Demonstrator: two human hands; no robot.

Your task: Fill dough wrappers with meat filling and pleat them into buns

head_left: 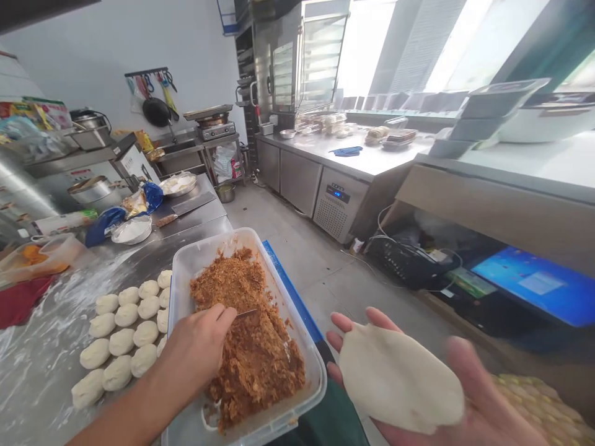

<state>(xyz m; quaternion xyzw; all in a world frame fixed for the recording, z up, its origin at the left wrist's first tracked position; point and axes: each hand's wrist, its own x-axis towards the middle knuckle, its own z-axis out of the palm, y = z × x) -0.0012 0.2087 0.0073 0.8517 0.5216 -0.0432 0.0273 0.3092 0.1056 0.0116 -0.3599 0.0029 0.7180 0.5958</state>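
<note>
My left hand (204,341) reaches over a clear plastic tub (318,378) of brown, crumbly filling (260,359). Its fingers are closed on a thin metal filling spatula (246,313), of which only a narrow edge shows beside the filling; the rest is hidden by the hand. To the right of the tub, my right hand (483,396) is turned palm up, with a flat oval dough wrapper (400,378) lying across the palm and fingers. The wrapper's upper face is bare. Left of the tub, several plump dough pieces (121,341) sit in rows on the floured steel table (41,378).
A cleaver (188,209), a bowl of white flour (132,230) and blue bags (151,197) lie farther back on the table. Across the tiled floor (297,248) stands a steel counter (320,145) with cabinets. Yellowish rounded items (543,402) are at the lower right.
</note>
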